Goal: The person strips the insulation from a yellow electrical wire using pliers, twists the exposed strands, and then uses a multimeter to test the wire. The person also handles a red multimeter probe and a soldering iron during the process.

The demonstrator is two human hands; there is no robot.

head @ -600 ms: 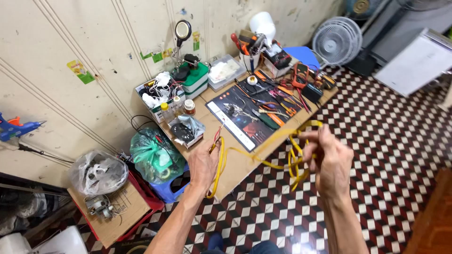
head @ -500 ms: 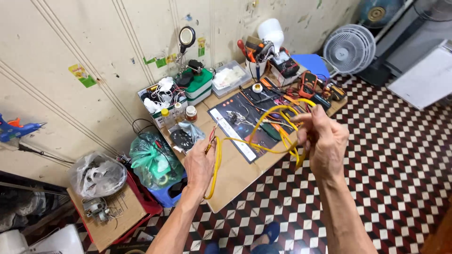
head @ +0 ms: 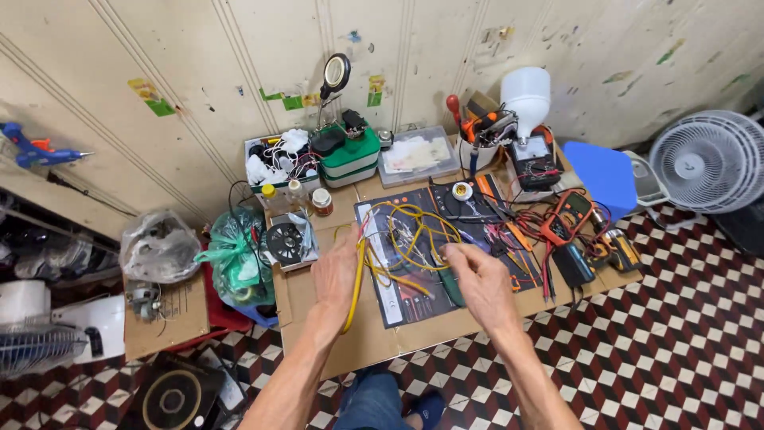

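My left hand (head: 336, 273) pinches a yellow wire (head: 355, 287) near its bared end, and the wire hangs down past my palm over the low wooden table (head: 358, 338). The rest of the wire lies in loose yellow loops (head: 414, 232) on a black work mat (head: 398, 306). My right hand (head: 480, 285) hovers over the mat just right of the loops, fingers spread and holding nothing, with a green-handled tool (head: 450, 285) lying under it.
Pliers, screwdrivers and an orange multimeter (head: 567, 216) crowd the table's right side. A small black fan (head: 284, 243), jars and green boxes (head: 350, 157) stand at the back. Plastic bags (head: 231, 255) sit left; a white floor fan (head: 704, 163) stands right on checkered tiles.
Both hands have dropped toward the table. My right hand has let go of the yellow loops, which now rest on the mat. The left hand keeps its hold on the wire end.
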